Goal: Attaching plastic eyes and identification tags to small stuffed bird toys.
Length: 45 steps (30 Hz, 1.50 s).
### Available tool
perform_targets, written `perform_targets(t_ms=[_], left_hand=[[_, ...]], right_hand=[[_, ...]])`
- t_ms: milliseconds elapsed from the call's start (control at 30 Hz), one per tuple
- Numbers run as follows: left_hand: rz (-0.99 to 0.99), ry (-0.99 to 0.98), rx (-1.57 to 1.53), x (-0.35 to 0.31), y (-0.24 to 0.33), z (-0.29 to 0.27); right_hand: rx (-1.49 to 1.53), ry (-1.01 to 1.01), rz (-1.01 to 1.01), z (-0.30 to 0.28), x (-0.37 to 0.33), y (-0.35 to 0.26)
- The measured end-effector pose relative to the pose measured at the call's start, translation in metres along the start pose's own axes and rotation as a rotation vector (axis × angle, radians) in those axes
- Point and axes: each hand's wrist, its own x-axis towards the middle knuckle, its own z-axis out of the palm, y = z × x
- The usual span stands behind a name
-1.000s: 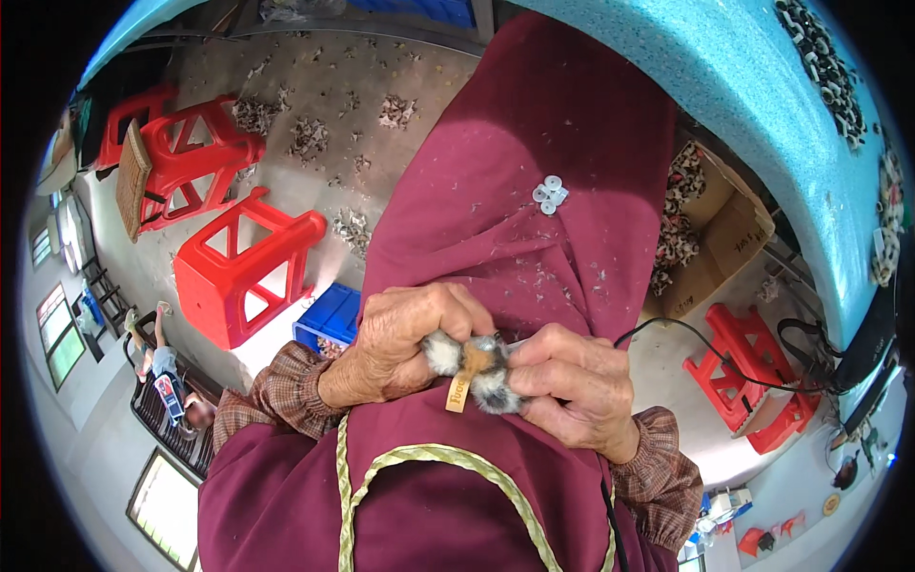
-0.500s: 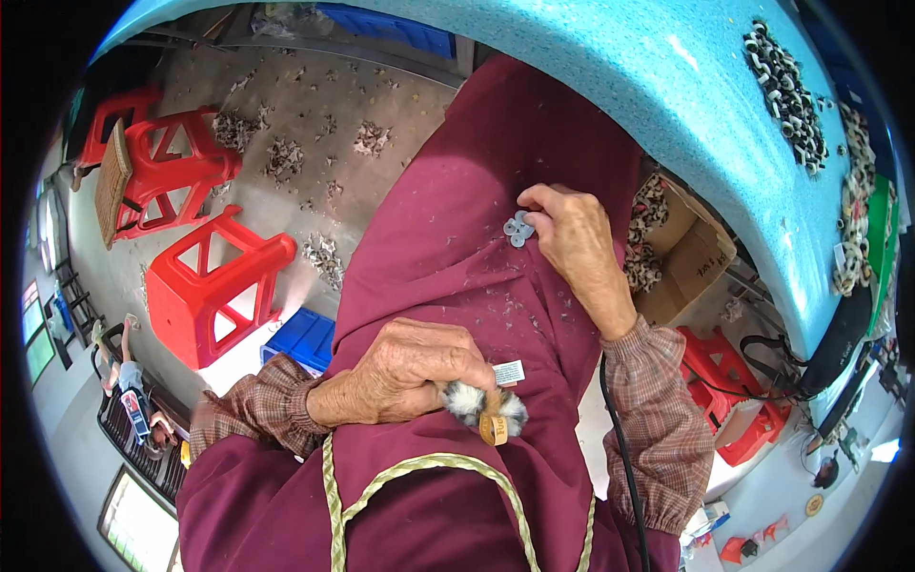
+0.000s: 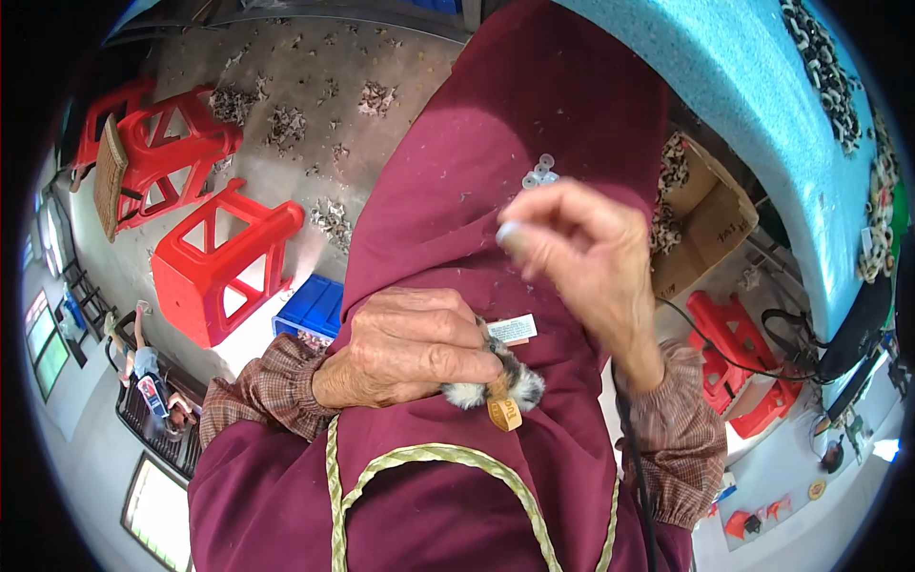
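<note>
Worktop (image 3: 715, 76), blue, speckled: curving beyond the right edge of the apron. Apron (image 3: 434, 219), maroon cloth: covering the lap and carrying the small goods. Cardboard box (image 3: 721, 214): standing beside the apron's right edge. Left hand (image 3: 410, 348): pinching the furry piece, its grip closed. Right hand (image 3: 596, 248): hovering above the apron, thumb and finger seemingly closing on a pale bit. Furry piece (image 3: 525, 385), white, grey and tan: sitting between the apron's side edges, near its trimmed bib; probably handling as light, soft and squashable, its firmer middle being the place for holding. White label (image 3: 515, 329): showing beyond the fur. Tan tag (image 3: 503, 416): hanging bibward, likely flexible. Clear discs (image 3: 540, 174): clustering well inside the apron's edges, probably slippery. Pale bit (image 3: 509, 230): blurring at the right fingertips, possibly a disc.
</note>
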Motion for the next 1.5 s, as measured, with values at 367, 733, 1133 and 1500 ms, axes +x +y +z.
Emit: perform_targets(t_ms=[367,733,1133,1500], left_hand=[[0.033,-0.044,0.215,-0.007,0.01,-0.005],[-0.028,0.011,0.229,-0.009,0.011,-0.005],[-0.416,0.326,0.32,-0.002,0.019,0.015],[-0.625,0.145,0.172,-0.004,0.015,0.014]], right_hand=[[0.391,-0.14,0.261,0.021,-0.059,0.006],[0.339,-0.135,0.245,0.021,-0.058,0.012],[0.373,-0.101,0.169,0.022,-0.056,0.02],[0.351,-0.159,0.272,0.008,-0.06,0.022]])
